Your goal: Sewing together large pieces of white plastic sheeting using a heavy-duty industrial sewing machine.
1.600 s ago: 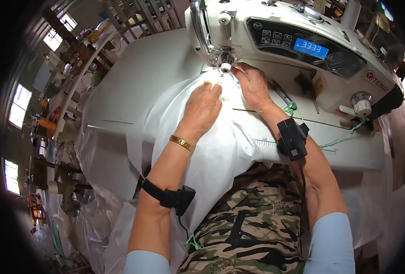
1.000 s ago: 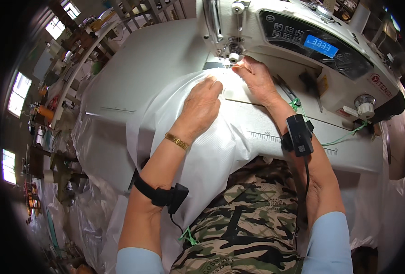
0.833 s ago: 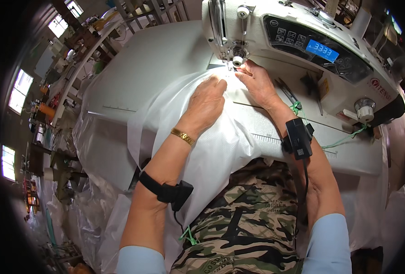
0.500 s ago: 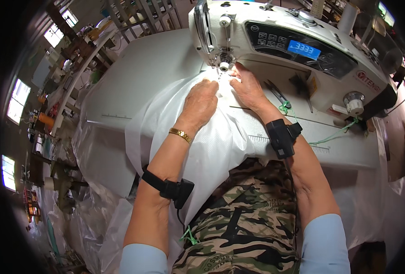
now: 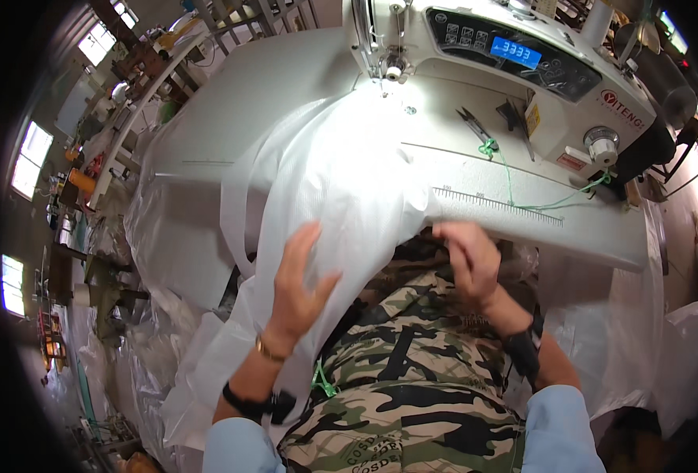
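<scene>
near: left hand (image 5: pixel 296 284) spread, grasping nothing, above or against the white sheet (image 5: pixel 325 189); right hand (image 5: pixel 473 260) half curled by the near edge of the table (image 5: pixel 593 236), cannot tell whether it pinches anything. sheet runs far to beneath the sewing machine (image 5: pixel 566 130) head. judged partway: far end placed, sheet not yet removed; stitching lost in glare.
</scene>
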`<state>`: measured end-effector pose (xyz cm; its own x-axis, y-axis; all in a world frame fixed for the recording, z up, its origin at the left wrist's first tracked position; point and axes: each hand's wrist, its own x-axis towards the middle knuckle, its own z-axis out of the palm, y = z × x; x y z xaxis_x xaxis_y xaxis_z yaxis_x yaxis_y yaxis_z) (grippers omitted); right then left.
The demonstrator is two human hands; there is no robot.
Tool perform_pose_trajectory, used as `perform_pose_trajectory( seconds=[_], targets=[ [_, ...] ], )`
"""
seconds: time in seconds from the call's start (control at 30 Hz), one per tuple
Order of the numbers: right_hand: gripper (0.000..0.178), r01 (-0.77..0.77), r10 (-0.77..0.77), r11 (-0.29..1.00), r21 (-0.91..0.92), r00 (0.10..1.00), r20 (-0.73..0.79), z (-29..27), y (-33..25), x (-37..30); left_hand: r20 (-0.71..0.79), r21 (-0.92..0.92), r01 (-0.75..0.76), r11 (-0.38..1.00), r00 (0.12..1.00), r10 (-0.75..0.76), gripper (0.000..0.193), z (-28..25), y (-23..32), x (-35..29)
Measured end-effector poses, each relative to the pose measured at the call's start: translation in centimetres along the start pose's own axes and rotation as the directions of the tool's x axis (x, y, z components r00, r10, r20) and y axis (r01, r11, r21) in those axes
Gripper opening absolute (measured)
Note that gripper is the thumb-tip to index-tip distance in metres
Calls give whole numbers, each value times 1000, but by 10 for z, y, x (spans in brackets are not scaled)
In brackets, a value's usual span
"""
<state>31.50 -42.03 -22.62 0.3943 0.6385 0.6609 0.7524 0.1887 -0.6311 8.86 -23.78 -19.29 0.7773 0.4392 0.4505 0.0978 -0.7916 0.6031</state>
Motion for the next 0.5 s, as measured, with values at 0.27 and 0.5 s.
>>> perform_pose_trajectory(
  seconds=[0.27,0.5],
  targets=[
    [30,-235,332,852,-467,934,136,34,94,-81,23,281,534,797,827,-562,50,18,-44,-253],
    [51,-461,545,807,-369,822,166,97,121,-35,193,-181,948,261,295,-936,21,6,-66,-295]
  ],
)
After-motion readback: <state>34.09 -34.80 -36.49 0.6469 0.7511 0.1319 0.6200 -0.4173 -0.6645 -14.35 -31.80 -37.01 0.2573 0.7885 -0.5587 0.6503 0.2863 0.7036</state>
